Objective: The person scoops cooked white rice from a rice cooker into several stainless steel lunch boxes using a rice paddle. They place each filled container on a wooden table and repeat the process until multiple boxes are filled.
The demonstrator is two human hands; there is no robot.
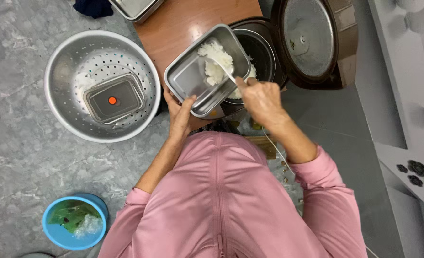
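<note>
My left hand [179,113] grips the near edge of a rectangular steel container [185,79], holding it tilted over an open rice cooker [259,50]. White rice [216,59] lies in the container's far end. My right hand [259,98] holds a white rice paddle [221,67] whose blade rests in that rice. The cooker's lid [312,38] stands open to the right. My pink sleeves fill the bottom of the view.
A perforated steel colander [64,57] sits on the grey floor at left, holding a lidded container with an orange dot [112,99]. A blue bucket [54,229] with scraps stands lower left. Another steel tray [135,8] lies on the wooden board [183,21].
</note>
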